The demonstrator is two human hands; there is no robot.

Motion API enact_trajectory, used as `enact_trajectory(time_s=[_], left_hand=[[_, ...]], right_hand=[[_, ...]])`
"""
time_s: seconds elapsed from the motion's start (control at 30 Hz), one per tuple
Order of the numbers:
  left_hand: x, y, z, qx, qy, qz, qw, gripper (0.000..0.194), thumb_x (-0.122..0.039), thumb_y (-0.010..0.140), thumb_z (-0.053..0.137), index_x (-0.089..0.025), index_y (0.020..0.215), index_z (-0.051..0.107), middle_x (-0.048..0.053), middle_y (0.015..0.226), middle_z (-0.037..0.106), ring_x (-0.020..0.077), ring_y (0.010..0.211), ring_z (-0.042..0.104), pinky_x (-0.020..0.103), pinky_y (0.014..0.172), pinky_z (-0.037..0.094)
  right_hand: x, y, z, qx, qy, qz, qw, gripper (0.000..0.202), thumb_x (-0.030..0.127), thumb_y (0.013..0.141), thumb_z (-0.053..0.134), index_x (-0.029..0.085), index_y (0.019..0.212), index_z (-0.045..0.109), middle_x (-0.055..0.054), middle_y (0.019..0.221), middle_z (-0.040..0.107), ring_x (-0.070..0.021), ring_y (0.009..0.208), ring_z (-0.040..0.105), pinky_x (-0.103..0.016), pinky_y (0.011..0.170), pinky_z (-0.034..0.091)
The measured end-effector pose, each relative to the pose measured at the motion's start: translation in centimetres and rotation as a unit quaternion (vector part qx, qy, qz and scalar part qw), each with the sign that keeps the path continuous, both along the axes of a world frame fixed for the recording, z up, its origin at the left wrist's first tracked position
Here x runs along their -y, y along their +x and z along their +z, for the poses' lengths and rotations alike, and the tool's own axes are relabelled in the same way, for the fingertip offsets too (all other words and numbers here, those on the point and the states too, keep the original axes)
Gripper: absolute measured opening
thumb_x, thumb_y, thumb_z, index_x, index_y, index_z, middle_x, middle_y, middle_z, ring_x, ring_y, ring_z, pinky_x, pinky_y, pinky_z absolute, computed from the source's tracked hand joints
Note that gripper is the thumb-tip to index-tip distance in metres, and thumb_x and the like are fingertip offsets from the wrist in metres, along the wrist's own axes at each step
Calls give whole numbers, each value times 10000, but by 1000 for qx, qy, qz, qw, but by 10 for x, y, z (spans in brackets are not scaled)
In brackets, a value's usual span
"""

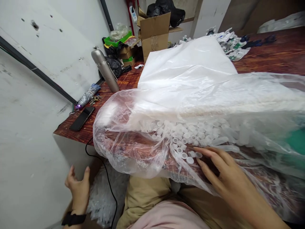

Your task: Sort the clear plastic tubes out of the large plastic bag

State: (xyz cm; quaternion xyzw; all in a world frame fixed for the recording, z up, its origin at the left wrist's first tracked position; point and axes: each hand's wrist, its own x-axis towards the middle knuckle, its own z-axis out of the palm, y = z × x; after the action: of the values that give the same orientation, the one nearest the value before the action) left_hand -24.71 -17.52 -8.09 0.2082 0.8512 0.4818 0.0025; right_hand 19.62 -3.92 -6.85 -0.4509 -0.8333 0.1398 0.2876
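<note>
My right hand (pixel 221 170) reaches over the table's front edge to a heap of small translucent white plastic caps (pixel 188 130). Its thumb and index finger close about one cap (pixel 198 155) at the near side of the heap. Round and hollow, the caps lie on and among a clear plastic sheet (pixel 143 156) that drapes over the table. My left hand (pixel 78 187) hangs in the air left of my lap, thumb and fingers apart, with nothing in it. A dark band is around that wrist.
A phone (pixel 82 118), keys (pixel 95 99), a folded umbrella (pixel 88 95) and a metal bottle (pixel 105 70) stand or lie at the left. Behind are a cardboard box (pixel 154 31) and a white sheet (pixel 188 60). A black cable (pixel 108 178) hangs over a clear bag (pixel 105 197) below.
</note>
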Motion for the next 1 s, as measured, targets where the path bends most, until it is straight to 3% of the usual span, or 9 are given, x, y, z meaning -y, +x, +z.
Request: enact_trajectory(time_s=[0.07, 0.13, 0.2, 0.3, 0.47, 0.63, 0.7, 0.83, 1.0], left_hand=[[-12, 14, 13, -39, 22, -69, 997, 576, -569, 773, 786, -200, 1182, 614, 125, 1252, 653, 311, 1189, 674, 521, 1105, 546], [-33, 38, 32, -55, 23, -212, 976, 391, -499, 850, 770, -227, 1118, 687, 79, 1163, 733, 242, 1032, 730, 419, 1030, 596], [-64, 69, 54, -121, -7, -479, 869, 221, -337, 968, 710, -245, 1168, 734, 76, 1132, 786, 218, 970, 755, 371, 964, 610], [-119, 115, 83, -199, -27, -613, 764, 219, -239, 1044, 619, -253, 1221, 746, 86, 1167, 810, 254, 1105, 758, 389, 1008, 580], [-186, 177, 94, -218, -73, -707, 669, 202, -226, 1086, 542, -208, 1163, 728, 91, 1149, 798, 249, 1098, 746, 364, 995, 559], [-201, 230, 86, -262, -93, -760, 588, 191, -252, 1098, 552, -172, 1153, 717, 107, 1155, 754, 253, 1075, 723, 362, 995, 550], [-204, 249, 84, -290, -90, -763, 570, 232, -262, 1110, 516, -150, 1181, 706, 126, 1187, 720, 264, 1073, 710, 382, 987, 552], [-216, 284, 80, -338, -105, -787, 505, 224, -263, 1074, 569, -132, 1194, 707, 153, 1234, 693, 291, 1074, 704, 385, 895, 562], [-224, 296, 77, -338, -99, -802, 483, 147, -187, 1025, 611, -120, 1041, 740, 176, 1211, 709, 332, 1072, 709, 409, 857, 558]], right_hand=[[-3, -2, -6, 1, 11, 5, 1000, 323, 402, 1113, 523, 308, 1404, 627, -86, 1288, 705, -271, 1189, 685, -436, 1031, 547], [-6, -5, -12, -3, 19, 7, 1000, 315, 376, 1111, 531, 305, 1393, 653, -81, 1267, 727, -264, 1164, 698, -429, 1024, 555], [-7, -7, -14, -19, 23, 0, 1000, 318, 365, 1103, 544, 295, 1382, 680, -83, 1233, 746, -265, 1140, 712, -428, 1012, 566], [-4, -9, -11, -69, 6, -31, 997, 304, 363, 1071, 595, 283, 1339, 715, -85, 1211, 750, -268, 1117, 727, -432, 1007, 580], [2, -9, -3, -138, -21, -110, 984, 276, 366, 1029, 654, 290, 1281, 735, -72, 1200, 736, -254, 1101, 728, -417, 991, 598], [2, -7, -1, -234, -37, -213, 948, 356, 450, 1036, 652, 256, 1333, 680, -75, 1113, 759, -233, 948, 758, -410, 860, 648], [2, -7, 1, -299, -64, -261, 916, 426, 498, 1022, 674, 251, 1369, 664, -82, 1130, 779, -243, 957, 772, -423, 848, 662], [6, -11, 4, -435, -89, -325, 835, 510, 568, 986, 711, 277, 1403, 672, -91, 1273, 767, -276, 1160, 742, -529, 1076, 585], [7, -9, 3, -391, -62, -324, 859, 482, 551, 1033, 647, 270, 1424, 668, -90, 1309, 751, -292, 1239, 718, -570, 1141, 536]])
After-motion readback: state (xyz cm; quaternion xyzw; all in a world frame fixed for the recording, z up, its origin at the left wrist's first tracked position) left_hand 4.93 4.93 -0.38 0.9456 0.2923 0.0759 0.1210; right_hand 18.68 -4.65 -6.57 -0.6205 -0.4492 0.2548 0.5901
